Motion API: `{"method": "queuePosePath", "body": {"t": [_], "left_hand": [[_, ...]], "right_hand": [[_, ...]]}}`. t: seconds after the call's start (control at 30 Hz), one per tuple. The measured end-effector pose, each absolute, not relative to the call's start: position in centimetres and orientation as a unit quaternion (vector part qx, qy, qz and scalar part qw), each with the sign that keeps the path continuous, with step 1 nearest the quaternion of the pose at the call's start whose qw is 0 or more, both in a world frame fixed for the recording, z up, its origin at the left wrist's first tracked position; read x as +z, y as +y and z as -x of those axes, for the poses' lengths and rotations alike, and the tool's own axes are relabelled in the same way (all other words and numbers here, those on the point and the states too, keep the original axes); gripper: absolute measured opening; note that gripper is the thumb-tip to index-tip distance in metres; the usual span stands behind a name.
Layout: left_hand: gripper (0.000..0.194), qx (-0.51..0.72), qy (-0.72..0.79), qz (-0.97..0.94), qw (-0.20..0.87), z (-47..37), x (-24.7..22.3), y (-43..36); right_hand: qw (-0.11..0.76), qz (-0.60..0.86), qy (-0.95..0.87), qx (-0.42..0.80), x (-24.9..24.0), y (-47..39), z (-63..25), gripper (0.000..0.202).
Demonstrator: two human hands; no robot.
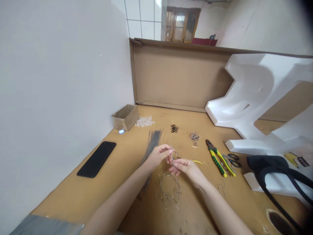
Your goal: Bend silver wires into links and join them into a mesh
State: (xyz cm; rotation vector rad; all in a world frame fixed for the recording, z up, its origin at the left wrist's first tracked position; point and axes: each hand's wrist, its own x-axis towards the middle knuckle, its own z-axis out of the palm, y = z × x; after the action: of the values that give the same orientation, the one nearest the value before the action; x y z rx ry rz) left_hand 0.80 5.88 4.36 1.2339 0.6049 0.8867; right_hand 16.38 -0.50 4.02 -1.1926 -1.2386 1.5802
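Note:
Pinched between the fingertips of my left hand point(163, 153) and my right hand point(182, 168) is a thin piece of silvery wire point(172, 157); its exact shape is too small to make out. Just below my hands lies a ring of bent wire point(160, 184) with several smaller loops around it. A bundle of straight grey wires point(153, 140) runs under my left wrist, which hides part of it. Behind my right hand a yellow handle point(197, 162) sticks out, the rest of that tool being covered.
Black rings point(174, 128), a small wire heap point(195, 135) and clear beads point(145, 121) lie farther back, near a small cardboard box point(126, 117). Pliers point(216, 158) and scissors point(233, 160) are at right, before white foam point(246, 91). A black phone point(96, 159) lies left.

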Motion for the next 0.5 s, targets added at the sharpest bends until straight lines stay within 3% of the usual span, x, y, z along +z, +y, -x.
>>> {"method": "queuePosePath", "body": {"t": [0.5], "left_hand": [[0.026, 0.412, 0.284, -0.577, 0.646, -0.51, 4.44, 6.01]], "right_hand": [[0.398, 0.452, -0.404, 0.688, 3.33, -1.05, -16.27, 0.036]]}}
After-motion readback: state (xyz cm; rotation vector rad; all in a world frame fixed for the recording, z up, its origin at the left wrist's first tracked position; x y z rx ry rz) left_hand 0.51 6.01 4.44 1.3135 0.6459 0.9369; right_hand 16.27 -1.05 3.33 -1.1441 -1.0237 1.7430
